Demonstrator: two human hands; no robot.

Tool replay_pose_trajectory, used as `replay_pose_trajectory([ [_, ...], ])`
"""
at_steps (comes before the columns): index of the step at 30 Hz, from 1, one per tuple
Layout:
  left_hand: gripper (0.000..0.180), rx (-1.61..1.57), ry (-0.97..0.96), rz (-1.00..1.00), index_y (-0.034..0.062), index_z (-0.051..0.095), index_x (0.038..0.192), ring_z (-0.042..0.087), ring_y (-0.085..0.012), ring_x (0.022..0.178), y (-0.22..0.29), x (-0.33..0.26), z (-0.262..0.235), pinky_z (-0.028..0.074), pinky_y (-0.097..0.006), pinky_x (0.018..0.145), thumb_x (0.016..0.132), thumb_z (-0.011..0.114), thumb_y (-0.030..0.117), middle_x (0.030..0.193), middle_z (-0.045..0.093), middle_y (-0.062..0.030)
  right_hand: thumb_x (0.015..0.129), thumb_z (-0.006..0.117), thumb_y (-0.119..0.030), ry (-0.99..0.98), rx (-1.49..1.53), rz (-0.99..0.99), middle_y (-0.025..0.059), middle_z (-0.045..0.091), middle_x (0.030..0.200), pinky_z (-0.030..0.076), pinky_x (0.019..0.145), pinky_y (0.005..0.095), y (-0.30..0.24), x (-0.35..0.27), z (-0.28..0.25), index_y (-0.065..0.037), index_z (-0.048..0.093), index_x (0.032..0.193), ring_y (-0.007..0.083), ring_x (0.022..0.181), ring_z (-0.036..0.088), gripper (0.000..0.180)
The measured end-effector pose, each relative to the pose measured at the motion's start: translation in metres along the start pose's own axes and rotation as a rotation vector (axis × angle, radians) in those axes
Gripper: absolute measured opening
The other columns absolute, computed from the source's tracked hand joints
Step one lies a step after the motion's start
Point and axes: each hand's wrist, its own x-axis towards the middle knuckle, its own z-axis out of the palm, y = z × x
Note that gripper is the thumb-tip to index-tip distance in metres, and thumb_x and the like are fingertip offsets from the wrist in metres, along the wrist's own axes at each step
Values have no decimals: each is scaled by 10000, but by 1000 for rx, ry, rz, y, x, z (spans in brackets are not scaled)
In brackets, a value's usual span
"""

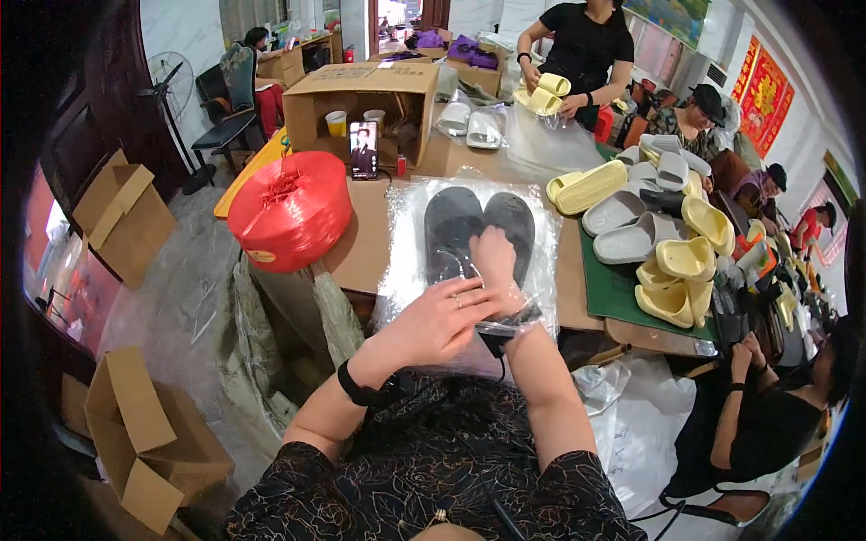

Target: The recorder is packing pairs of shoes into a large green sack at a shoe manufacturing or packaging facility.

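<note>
Closest to me, my left hand (pixel 442 320) lies flat with fingers spread on the near end of the clear plastic bag (pixel 469 261), pressing it down rather than gripping anything. My right hand (pixel 496 261) is pushed inside that bag, fingers curled loosely on the heel of the right one of the pair of dark grey slippers (pixel 478 225); whether they pinch it or merely push it, I cannot tell through the film.

The slippers lie side by side, soles up, well inside the bag, toes pointing away from me. The bag sits on the brown table (pixel 370 243), just right of the big red spool of plastic twine (pixel 290 209). Beyond the bag stands an open cardboard box (pixel 361 99) with a phone (pixel 363 149) propped at its front. Right of the bag lies a heap of yellow and grey slippers (pixel 654 230) on a green mat (pixel 613 288).

I judge the bagging step nearly done: the pair is seated. Next I would need to draw my right hand out without dragging the slippers back, while the left pins the bag's mouth.
</note>
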Motion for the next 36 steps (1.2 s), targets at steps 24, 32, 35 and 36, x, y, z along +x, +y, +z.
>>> replay_pose_trajectory([
  [24, 280, -758, -60, -938, -9, 695, 853, 597, -57, 727, -81, -70, 28, 450, -239, 632, 868, 714, 270, 778, 685, -19, 929, 616, -238, -254, 751, 347, -37, 602, 753, 324, 536, 212, 111, -106, -188, 13, 705, 973, 46, 622, 455, 270],
  [32, 173, -1004, 94, -953, 6, 680, 1012, 593, -37, 723, -95, -97, 21, 424, -209, 575, 895, 662, 133, 898, 696, 2, 876, 704, -171, -774, 852, 418, 33, 709, 895, 465, 687, 217, 128, -86, -160, 14, 698, 1058, 78, 793, 615, 260],
  [35, 165, -931, 211, -1038, 16, 677, 1022, 603, -51, 688, -83, -88, 9, 418, -202, 548, 902, 649, 126, 892, 693, -4, 890, 697, -184, -740, 921, 438, 35, 713, 896, 445, 596, 217, 121, -84, -166, 8, 692, 1053, 70, 783, 620, 252],
  [36, 130, -925, 274, -1008, -1, 648, 994, 600, -75, 674, -80, -82, 10, 456, -200, 585, 908, 640, 96, 910, 685, -39, 894, 687, -166, -625, 967, 471, 37, 713, 895, 452, 604, 219, 118, -84, -165, 13, 692, 1040, 75, 779, 623, 231],
])
